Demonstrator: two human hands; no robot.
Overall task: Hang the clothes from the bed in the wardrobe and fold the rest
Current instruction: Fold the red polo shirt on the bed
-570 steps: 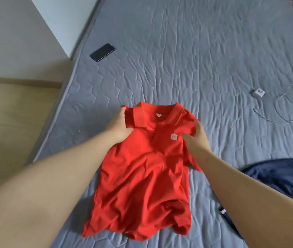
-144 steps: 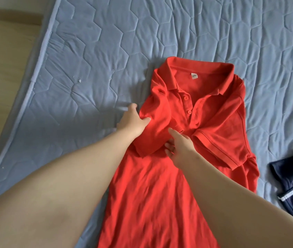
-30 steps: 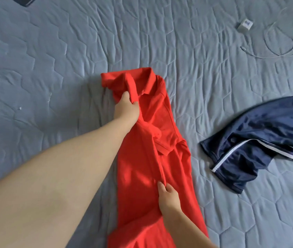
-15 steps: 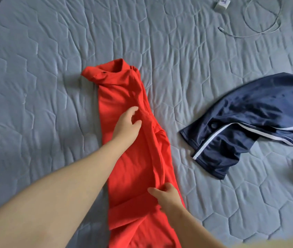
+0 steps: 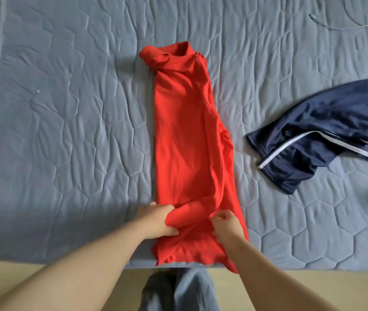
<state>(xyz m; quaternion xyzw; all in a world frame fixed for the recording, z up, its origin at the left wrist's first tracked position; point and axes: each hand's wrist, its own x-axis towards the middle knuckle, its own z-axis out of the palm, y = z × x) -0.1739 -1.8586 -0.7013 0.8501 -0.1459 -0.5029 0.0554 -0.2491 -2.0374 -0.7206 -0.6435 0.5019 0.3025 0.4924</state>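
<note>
Both hands grip the hem end of the red polo shirt (image 5: 189,140), left hand (image 5: 156,217) and right hand (image 5: 226,224) bunching cloth, apparently to fold it toward its collar; navy shorts (image 5: 326,131) lie right of it on the bed (image 5: 66,108).

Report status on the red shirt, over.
Left hand and right hand both grip near end of shirt. Shirt folded into a long strip on bed. Navy garment lies apart, right.

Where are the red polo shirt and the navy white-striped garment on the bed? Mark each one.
red polo shirt (image 5: 185,131), head view, middle of the folded body.
navy white-striped garment (image 5: 331,117), head view, dark fabric above the stripe.
</note>
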